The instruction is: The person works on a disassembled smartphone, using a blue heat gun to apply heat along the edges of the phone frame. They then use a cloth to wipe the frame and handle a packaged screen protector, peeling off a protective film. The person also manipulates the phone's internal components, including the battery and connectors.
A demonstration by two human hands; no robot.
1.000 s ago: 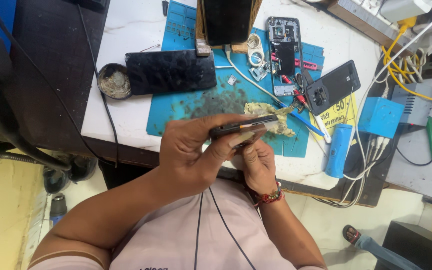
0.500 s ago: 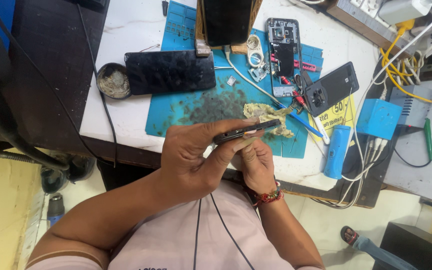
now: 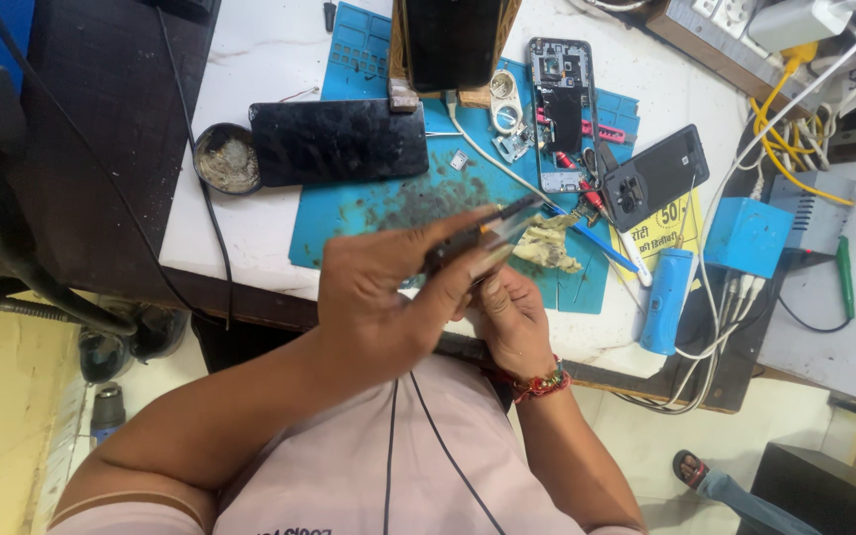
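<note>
My left hand [image 3: 388, 297] grips a thin dark phone part [image 3: 482, 230], seen edge-on, just above the near edge of the blue work mat [image 3: 369, 213]. My right hand [image 3: 512, 317] sits under and behind it, fingers closed against its lower edge; whether it holds a tool I cannot tell. A crumpled dirty cloth [image 3: 547, 243] lies on the mat right beside the part.
A black phone screen [image 3: 339, 142] lies at the mat's left, next to a round tin [image 3: 227, 159]. An opened phone body [image 3: 559, 111], a black back cover [image 3: 656, 176], a blue bottle [image 3: 668, 300], a blue box [image 3: 748, 236] and tangled cables [image 3: 795, 139] sit right.
The dark part has tilted up at its right end and both hands have shifted slightly left; the rest of the bench is unchanged.
</note>
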